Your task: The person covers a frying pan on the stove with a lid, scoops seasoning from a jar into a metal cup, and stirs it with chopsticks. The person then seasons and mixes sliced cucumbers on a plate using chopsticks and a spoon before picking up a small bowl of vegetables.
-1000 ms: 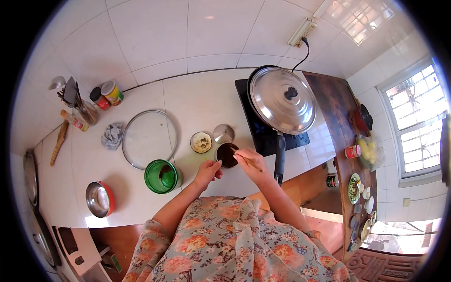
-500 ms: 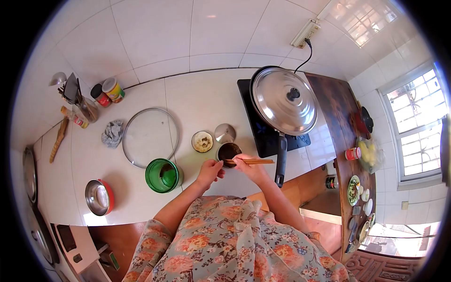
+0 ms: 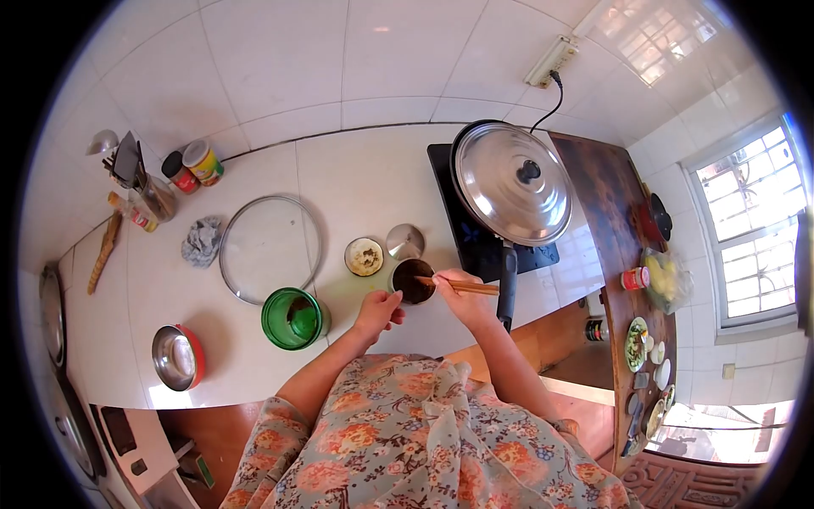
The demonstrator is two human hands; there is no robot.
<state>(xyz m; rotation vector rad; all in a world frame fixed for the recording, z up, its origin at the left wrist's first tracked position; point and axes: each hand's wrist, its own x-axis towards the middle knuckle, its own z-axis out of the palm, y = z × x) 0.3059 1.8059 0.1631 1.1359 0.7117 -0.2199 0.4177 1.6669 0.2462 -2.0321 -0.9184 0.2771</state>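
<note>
Near the bench [image 3: 356,170] edge, right hand [image 3: 462,297] grips chopsticks [image 3: 480,288]; left hand [image 3: 377,314] touches a cup [image 3: 408,286] (hold unclear). The cup's dark inside is indistinct.

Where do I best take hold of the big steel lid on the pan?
Probably by its black knob, coming from above: the steel lid lies knob side up, and the knob stands proud at its middle, giving fingers something to close around.

Left hand [image 3: 378,312] half-curled; right hand [image 3: 460,297] pinching.
</note>
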